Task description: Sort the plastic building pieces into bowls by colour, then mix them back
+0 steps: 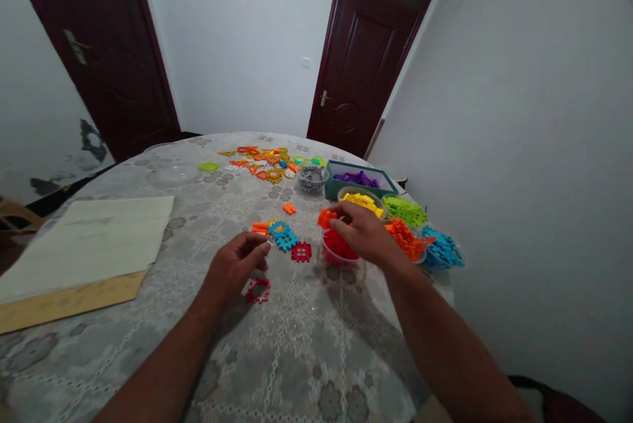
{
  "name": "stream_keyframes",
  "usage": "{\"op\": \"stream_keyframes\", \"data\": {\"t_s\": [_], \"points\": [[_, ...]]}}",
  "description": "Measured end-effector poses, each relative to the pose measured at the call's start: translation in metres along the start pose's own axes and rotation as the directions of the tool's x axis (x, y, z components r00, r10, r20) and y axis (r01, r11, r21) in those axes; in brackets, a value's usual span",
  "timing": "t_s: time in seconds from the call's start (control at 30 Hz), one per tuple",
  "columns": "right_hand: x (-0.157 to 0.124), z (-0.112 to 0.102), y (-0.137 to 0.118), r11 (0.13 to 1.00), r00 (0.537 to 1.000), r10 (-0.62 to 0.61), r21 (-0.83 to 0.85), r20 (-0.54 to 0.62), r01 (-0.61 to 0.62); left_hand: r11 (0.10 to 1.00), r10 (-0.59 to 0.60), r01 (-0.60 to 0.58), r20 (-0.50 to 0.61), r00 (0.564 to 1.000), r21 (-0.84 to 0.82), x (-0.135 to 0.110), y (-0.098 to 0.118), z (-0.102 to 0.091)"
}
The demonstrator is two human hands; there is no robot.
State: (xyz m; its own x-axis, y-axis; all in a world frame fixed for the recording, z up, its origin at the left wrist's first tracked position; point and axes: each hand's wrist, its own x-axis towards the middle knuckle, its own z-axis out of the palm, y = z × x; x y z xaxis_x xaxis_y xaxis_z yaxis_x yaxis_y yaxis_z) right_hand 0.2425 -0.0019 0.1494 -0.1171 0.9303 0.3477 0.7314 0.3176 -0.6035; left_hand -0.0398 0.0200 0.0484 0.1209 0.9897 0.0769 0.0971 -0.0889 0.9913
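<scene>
Between the thumb and fingers of my right hand (366,230) is an orange plastic building piece (326,217), above a clear tub of red pieces (339,248). My left hand (237,270) is low over the table with its fingers curled together; whatever they may hold is too small to make out. Just beyond its fingertips lie a blue square window piece (283,236) and orange pieces (260,228). A red window piece (301,252) lies between my hands. Nearer to me, beside my left hand, is a dark pink frame piece (258,290). One small orange piece (289,209) lies farther back.
Tubs of yellow pieces (360,201) and grey pieces (311,178) stand by a green box (333,187) holding purple ones. Green (405,211), orange (406,240) and blue heaps (441,250) are at right. Mixed pieces (267,163) lie behind; cardboard (79,301) lies left.
</scene>
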Motion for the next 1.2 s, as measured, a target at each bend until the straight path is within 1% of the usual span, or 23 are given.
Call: {"op": "stream_keyframes", "data": {"t_s": [0.1,0.17,0.23,0.3,0.37,0.47,0.6,0.7,0.77,0.93,1.03,1.13,1.2], "points": [[-0.006,-0.038,0.025,0.984,0.985,0.068,-0.150,-0.161,-0.092,0.982,0.065,-0.051,-0.067,0.996,0.182,0.002,0.000,-0.002],[-0.013,-0.062,0.043,0.958,0.964,0.124,-0.225,-0.237,-0.178,0.954,0.119,-0.094,-0.073,0.990,0.285,0.002,-0.003,-0.003],[-0.021,-0.082,0.059,0.926,0.937,0.193,-0.263,-0.290,-0.272,0.921,0.174,-0.142,-0.058,0.983,0.363,0.003,-0.006,-0.002],[-0.029,-0.096,0.072,0.894,0.911,0.255,-0.282,-0.324,-0.350,0.891,0.216,-0.183,-0.034,0.976,0.416,0.004,-0.009,-0.001],[-0.035,-0.103,0.081,0.869,0.895,0.275,-0.306,-0.352,-0.388,0.867,0.238,-0.209,-0.008,0.971,0.453,0.004,-0.011,-0.001],[-0.043,-0.102,0.089,0.862,0.902,0.263,-0.337,-0.343,-0.379,0.842,0.250,-0.218,0.002,0.968,0.493,0.004,-0.011,0.000],[-0.052,-0.091,0.091,0.865,0.915,0.289,-0.332,-0.281,-0.375,0.831,0.259,-0.217,-0.011,0.966,0.512,0.005,-0.010,-0.001],[-0.054,-0.083,0.090,0.856,0.915,0.292,-0.350,-0.278,-0.380,0.821,0.256,-0.212,-0.009,0.967,0.530,0.005,-0.011,-0.001],[-0.052,-0.080,0.091,0.833,0.910,0.295,-0.388,-0.290,-0.394,0.811,0.253,-0.210,-0.003,0.968,0.546,0.004,-0.011,-0.001],[-0.043,-0.075,0.094,0.709,0.871,0.318,-0.515,-0.375,-0.481,0.812,0.241,-0.205,0.006,0.971,0.546,0.003,-0.011,-0.001],[-0.038,-0.069,0.094,0.629,0.863,0.338,-0.592,-0.376,-0.504,0.814,0.238,-0.204,0.008,0.971,0.544,0.002,-0.008,-0.001],[-0.037,-0.063,0.091,0.544,0.856,0.359,-0.662,-0.371,-0.515,0.816,0.257,-0.210,-0.012,0.966,0.538,0.002,-0.006,0.000],[-0.037,-0.060,0.089,0.502,0.854,0.354,-0.693,-0.381,-0.517,0.818,0.272,-0.216,-0.027,0.962,0.533,0.002,-0.006,0.000]]}}
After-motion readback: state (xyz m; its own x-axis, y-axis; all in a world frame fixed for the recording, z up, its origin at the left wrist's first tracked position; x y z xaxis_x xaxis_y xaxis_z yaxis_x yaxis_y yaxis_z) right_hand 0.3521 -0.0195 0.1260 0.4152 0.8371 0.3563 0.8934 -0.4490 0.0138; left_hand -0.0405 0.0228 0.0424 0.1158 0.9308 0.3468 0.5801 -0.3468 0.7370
